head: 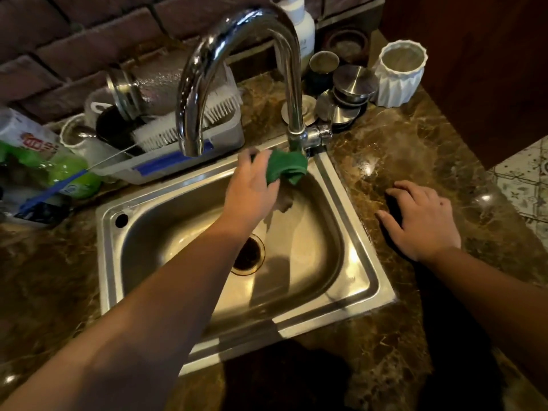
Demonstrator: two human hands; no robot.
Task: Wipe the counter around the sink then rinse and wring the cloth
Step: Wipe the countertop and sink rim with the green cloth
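Note:
My left hand (252, 188) reaches across the steel sink (358, 256) and grips a bunched green cloth (286, 167). The cloth presses against the sink's back rim at the foot of the chrome tap (237, 69). No water shows at the spout. My right hand (421, 221) lies flat, fingers spread, on the brown marble counter (394, 143) just right of the sink, holding nothing. The drain (248, 256) sits open in the basin's middle.
Behind the sink to the left, a plastic tray (166, 164) holds a white brush and cups. A green packet (50, 170) lies far left. Metal lids (350, 93), a white ribbed pot (398, 74) and a soap bottle (299, 28) crowd the back right corner.

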